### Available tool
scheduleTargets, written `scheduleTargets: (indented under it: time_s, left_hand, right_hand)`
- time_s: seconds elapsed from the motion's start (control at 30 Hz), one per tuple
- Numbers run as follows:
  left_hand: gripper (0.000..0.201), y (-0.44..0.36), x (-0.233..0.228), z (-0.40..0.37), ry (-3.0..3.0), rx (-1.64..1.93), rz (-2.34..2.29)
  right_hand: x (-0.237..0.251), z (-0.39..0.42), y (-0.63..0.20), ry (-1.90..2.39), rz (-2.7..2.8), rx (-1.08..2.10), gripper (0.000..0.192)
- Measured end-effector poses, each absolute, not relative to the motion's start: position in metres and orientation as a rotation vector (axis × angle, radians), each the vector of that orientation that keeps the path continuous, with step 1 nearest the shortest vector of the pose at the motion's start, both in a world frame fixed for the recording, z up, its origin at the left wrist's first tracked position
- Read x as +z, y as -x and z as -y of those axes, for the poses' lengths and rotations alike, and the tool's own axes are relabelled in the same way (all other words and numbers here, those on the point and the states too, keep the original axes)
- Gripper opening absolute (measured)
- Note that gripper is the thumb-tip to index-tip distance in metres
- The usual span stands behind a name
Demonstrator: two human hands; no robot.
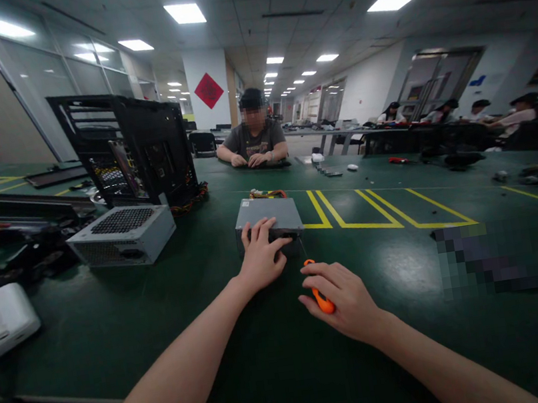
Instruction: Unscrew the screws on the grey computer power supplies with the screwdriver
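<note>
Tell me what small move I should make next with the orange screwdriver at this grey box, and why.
Probably ease the orange screwdriver forward so its tip seats on the near face of the grey box. The right hand already holds its handle pointed that way, and the left hand presses on the box's near edge, steadying it on the green table.

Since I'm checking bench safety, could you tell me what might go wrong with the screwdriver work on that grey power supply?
The left hand alone steadies the grey power supply, so it might slide. The orange screwdriver in the right hand points toward the left fingers and could slip into them.
</note>
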State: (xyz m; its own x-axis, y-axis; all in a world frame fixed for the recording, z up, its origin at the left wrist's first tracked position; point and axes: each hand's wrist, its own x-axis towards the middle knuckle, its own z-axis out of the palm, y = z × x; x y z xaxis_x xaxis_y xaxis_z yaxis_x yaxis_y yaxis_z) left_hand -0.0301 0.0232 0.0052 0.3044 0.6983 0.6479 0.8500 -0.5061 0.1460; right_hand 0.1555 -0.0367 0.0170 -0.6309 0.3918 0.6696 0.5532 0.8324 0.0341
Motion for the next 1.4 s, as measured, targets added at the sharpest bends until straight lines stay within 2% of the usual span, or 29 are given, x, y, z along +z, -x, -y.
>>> scheduleTargets:
  time_s: [0.13,0.3,0.63,0.8,1.13,1.3,1.4]
  left_hand:
    - [0.034,0.0301,0.0053,-0.0234,2.339,-0.981,1.425]
    - [0.035,0.0306,0.0055,-0.0233,2.353,-0.995,1.417]
    - [0.036,0.0304,0.0049,-0.0241,2.353,-0.989,1.43]
    - [0.036,0.0301,0.0047,-0.0239,2.35,-0.993,1.427]
    - [0.036,0.0299,0.0059,-0.023,2.339,-0.974,1.436]
    - [0.036,0.0296,0.0068,-0.0223,2.346,-0.977,1.435]
    - [0.035,0.0299,0.0072,-0.0217,2.354,-0.993,1.427]
  right_hand:
    - [0.0143,0.0355,-0.1551,0.704,2.287,-0.29,0.014]
    - [0.0166,0.0371,-0.1543,0.68,2.315,-0.291,0.003]
    - [0.0142,0.0369,-0.1562,0.736,2.283,-0.264,0.011]
    - [0.0151,0.0371,-0.1553,0.716,2.258,-0.283,0.002]
    - [0.019,0.0393,-0.1573,0.75,2.253,-0.291,0.012]
    - [0.0168,0.0389,-0.1569,0.712,2.265,-0.287,0.004]
    - [0.0191,0.0391,-0.1563,0.705,2.337,-0.335,0.009]
